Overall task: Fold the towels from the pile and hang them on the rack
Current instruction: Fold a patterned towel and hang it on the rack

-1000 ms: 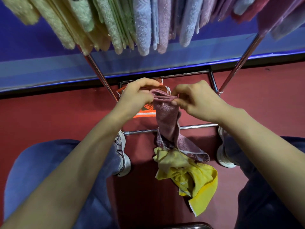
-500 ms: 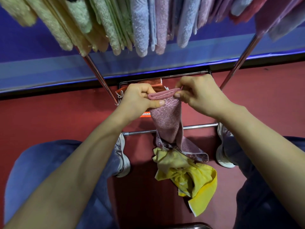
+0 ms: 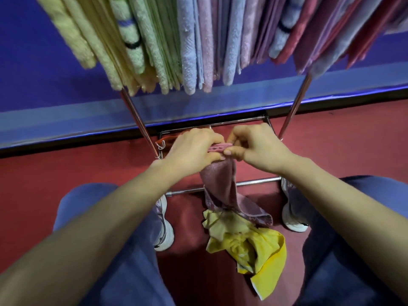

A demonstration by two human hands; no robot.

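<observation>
A mauve-pink towel [image 3: 220, 184] hangs from both my hands above the floor, its lower end trailing onto the pile. My left hand [image 3: 192, 149] grips its bunched top edge from the left. My right hand [image 3: 256, 144] pinches the same edge from the right, thumb and fingers close to the left hand. Below lies a crumpled yellow towel [image 3: 249, 246] on the red floor. Above, several folded towels [image 3: 189, 40] in yellow, green, blue, pink and red hang in a row on the rack.
The rack's chrome legs [image 3: 138, 120] slant down to a base frame with a front bar [image 3: 254, 182] just behind the hanging towel. An orange item [image 3: 167, 140] lies inside the base. My knees and white shoes [image 3: 164, 230] flank the pile. A blue wall stands behind.
My hands have closed in on each other, bunching the towel's top edge between them. The view has tilted up, showing more of the hung towels.
</observation>
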